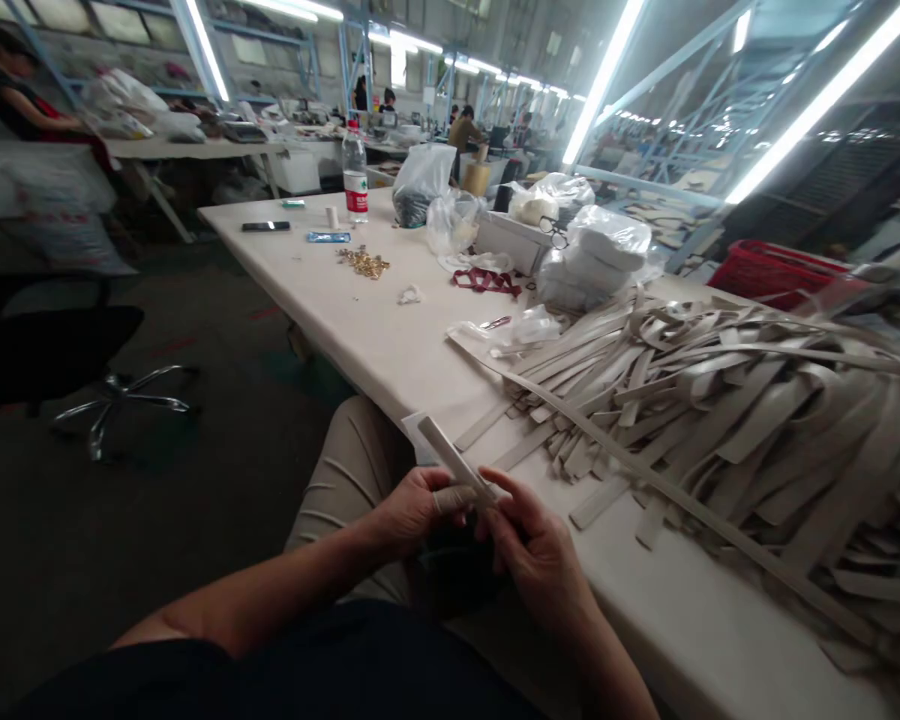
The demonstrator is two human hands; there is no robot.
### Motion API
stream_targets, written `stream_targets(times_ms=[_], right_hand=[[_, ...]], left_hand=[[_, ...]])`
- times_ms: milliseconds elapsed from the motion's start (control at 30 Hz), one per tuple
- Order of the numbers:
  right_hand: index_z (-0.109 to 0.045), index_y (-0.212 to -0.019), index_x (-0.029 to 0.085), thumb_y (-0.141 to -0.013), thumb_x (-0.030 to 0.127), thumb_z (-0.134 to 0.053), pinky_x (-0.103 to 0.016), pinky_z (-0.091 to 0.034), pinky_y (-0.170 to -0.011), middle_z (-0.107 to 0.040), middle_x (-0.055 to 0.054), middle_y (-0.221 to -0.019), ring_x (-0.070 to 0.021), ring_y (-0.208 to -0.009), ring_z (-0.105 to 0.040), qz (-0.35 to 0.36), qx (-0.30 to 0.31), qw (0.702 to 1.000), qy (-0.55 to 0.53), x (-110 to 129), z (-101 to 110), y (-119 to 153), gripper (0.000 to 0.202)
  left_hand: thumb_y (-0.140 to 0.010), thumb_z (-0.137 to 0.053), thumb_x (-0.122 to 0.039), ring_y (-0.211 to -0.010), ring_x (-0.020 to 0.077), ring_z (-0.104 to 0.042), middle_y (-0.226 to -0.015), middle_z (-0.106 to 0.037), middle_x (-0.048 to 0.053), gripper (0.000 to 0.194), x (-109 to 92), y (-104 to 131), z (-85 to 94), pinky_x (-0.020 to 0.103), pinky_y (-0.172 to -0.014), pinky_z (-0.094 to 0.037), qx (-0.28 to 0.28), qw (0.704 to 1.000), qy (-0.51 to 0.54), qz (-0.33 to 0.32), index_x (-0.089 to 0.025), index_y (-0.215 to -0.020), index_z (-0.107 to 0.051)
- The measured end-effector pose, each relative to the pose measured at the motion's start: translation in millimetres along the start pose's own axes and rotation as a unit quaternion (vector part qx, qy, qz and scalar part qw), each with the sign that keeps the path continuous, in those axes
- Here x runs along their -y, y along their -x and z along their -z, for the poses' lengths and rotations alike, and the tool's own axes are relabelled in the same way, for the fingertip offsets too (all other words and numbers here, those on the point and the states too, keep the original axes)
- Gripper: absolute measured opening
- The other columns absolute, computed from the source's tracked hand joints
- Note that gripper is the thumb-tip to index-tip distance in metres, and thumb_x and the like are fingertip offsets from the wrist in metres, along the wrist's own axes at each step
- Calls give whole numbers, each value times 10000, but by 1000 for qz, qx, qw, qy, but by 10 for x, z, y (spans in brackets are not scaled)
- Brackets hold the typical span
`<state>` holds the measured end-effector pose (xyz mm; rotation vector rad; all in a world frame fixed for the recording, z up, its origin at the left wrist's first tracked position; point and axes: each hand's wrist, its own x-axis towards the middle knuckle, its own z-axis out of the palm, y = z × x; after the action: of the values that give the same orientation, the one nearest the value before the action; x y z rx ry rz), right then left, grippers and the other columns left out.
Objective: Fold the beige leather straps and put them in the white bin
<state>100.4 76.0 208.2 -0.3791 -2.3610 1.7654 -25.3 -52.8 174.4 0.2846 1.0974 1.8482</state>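
Both my hands hold one pale grey strap [450, 452] over my lap, close to the table's edge. My left hand [421, 508] is closed on it from the left, with a light wrap around a finger. From the right, my right hand [526, 530] pinches the strap's lower end, its index finger lying along it. A whitish sheet or flap [418, 436] shows beside the strap's upper end; I cannot tell whether it is attached. On the table to the right lies a large heap of similar straps [690, 400], with one long strip [630, 462] across its front.
Farther up the table [307, 265] are gold metal pieces [364, 263], a phone [265, 227], a water bottle [355, 175], dark red straps [486, 281] and filled plastic bags [596, 255]. A swivel chair [112, 390] stands at left. Several people work in the background.
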Motion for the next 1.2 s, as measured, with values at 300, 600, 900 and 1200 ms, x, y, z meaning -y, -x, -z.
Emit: stream_targets(times_ms=[300,600,900,1200], right_hand=[[-528,-1375,203,-984,469,-537,-261,-511,-566,-669,-20,-806,-135,-564,-598,36,69,996,-30,48,-240,-208,473],[-645,-836,167,-923,673,-538,-208,-368,-441,-580,-8,-629,-109,-472,-496,-76,147,986,23,-52,-226,-146,525],[-673,-898,173,-960,589,-540,-229,-444,-524,-642,-34,-702,-133,-558,-557,-66,144,987,30,-59,-248,30,441],[-729,-875,227,-885,746,-551,-290,-511,-527,-606,-41,-658,-189,-597,-610,-68,199,978,-2,-275,-454,-171,549]], left_hand=[[-518,-947,-220,-505,59,-531,-689,-685,-17,309,-1182,84,586,187,-488,-466,-168,944,-3,-285,-177,-765,-766],[-549,-924,-170,-482,19,-510,-618,-595,-67,335,-520,555,898,133,-505,-482,-270,929,150,-203,-159,-811,-716],[-536,-938,-236,-590,72,-573,-751,-693,-26,406,-695,749,995,163,-549,-496,-318,885,-13,-340,-198,-891,-744],[-622,-910,-371,-823,215,-664,-855,-709,44,534,-1036,1012,1278,348,-833,-580,-406,673,-373,-493,-205,-1084,-703]])
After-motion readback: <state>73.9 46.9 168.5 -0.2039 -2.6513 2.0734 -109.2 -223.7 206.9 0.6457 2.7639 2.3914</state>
